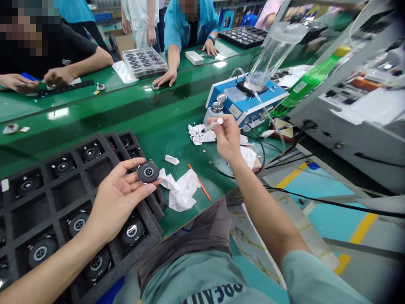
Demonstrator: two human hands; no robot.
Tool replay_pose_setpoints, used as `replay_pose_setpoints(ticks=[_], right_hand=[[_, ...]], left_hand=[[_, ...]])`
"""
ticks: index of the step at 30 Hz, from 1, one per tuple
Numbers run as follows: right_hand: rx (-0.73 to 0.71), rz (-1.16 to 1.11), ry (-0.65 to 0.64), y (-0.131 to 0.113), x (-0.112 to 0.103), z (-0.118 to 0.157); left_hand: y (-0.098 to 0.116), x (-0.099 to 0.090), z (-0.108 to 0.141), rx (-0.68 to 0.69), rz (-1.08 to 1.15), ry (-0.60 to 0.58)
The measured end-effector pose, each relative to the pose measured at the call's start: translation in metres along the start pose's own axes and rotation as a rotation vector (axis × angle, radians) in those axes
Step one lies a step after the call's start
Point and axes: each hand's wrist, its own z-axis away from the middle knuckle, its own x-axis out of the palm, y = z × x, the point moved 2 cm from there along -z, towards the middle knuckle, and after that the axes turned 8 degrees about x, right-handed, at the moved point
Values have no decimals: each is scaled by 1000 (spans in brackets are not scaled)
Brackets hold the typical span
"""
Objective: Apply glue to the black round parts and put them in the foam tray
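Note:
My left hand (118, 194) holds a round black smartwatch body (148, 172) by its edge, the side with the ringed sensor facing up. It is raised over the right edge of a dark foam tray (112, 158), whose compartments hold several similar watch bodies (78, 222). My right hand (228, 137) is closed around a slim, clear syringe-like tube (212, 125) with a white end. The tube's other end points left, above a crumpled tissue (199, 134) with dark specks. Between my hands lie another crumpled tissue (183, 192) and a thin orange stick (200, 183).
A blue bench unit (247, 101) stands behind my right hand, with a pump-top bottle (215, 112) beside it. A green bottle (311, 80) leans at the right, near loose black cables (264, 152). Across the green line, co-workers' hands (166, 79) work near a clear tray (144, 61).

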Motion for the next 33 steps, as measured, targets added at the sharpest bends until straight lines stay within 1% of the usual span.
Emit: replay_pose_setpoints(ticks=[2,3,5,6,7,8,11,13,15,16,19,22,25,27,30,33], right_hand=[[52,-31,-56,1,1,-4],[74,-34,-47,-1,1,-4],[101,-49,52,-13,-2,-1],[99,-84,109,-23,-5,3],[91,-152,148,-36,-8,9],[73,-252,155,-50,-9,15],[26,-568,76,-100,-11,39],[28,-698,4,-131,-7,55],[42,-794,-64,-153,-2,67],[45,-838,-98,-160,1,71],[30,-959,-206,-169,9,75],[-25,-1048,-308,-166,16,72],[-97,-1085,-404,-163,21,71],[-137,-1068,-428,-161,24,72],[-145,-1033,-428,-160,26,73],[-126,-1100,-441,-160,26,73]], left_hand=[[-1,0,1,-3,5,-5],[-1,0,2,-6,9,-12],[-2,0,4,-13,16,-30],[-2,1,4,-16,20,-42],[-3,1,4,-19,24,-53],[-3,1,5,-19,30,-63],[-4,1,5,-21,48,-82],[-4,2,5,-18,48,-95],[-4,3,6,-15,45,-113],[-5,4,6,-14,49,-122],[-6,5,6,-21,90,-135],[-7,5,6,-27,115,-147],[-7,5,6,-31,110,-157],[-7,4,6,-31,109,-159],[-7,4,6,-27,114,-162],[-8,5,6,-26,116,-165]])
